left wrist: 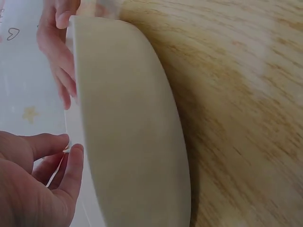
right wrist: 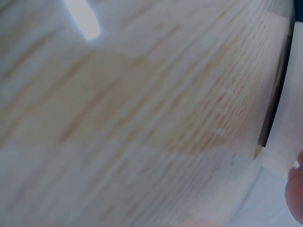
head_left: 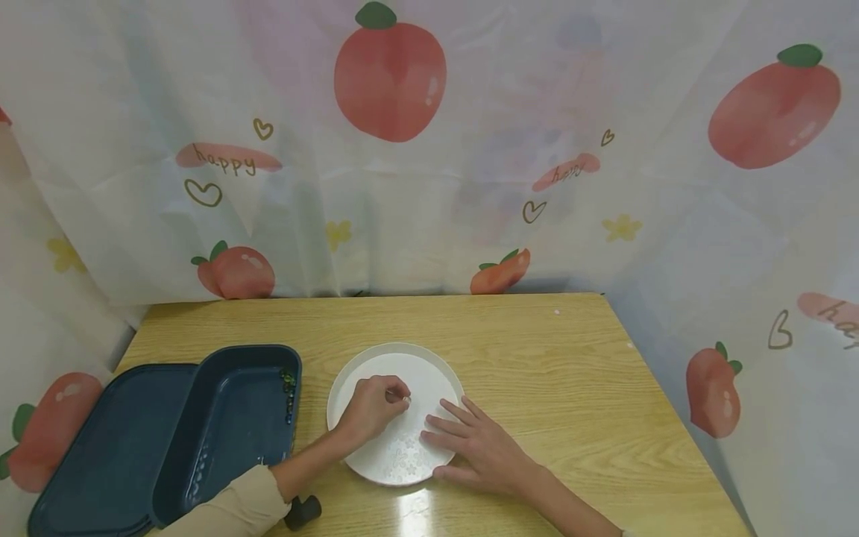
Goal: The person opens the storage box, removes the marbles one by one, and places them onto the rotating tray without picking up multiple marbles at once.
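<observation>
A round white plate [head_left: 419,367] with a raised rim sits on the table, and small clear bits [head_left: 403,455] lie scattered over its near part. Above the plate my left hand [head_left: 376,409] pinches a tiny piece between thumb and forefinger. In the left wrist view only a speck shows between the fingertips [left wrist: 75,156], so its kind is unclear. My right hand [head_left: 485,452] lies over the plate's right rim with fingers spread and nothing held. From the left wrist, the plate's outer wall [left wrist: 128,118] hides most of its inside.
Left of the plate stands a dark blue tray [head_left: 235,403] with green and blue beads [head_left: 288,391] along its right side and clear bits at its left. It overlaps another flat dark blue tray [head_left: 127,432]. A small black object [head_left: 303,512] lies near my left sleeve.
</observation>
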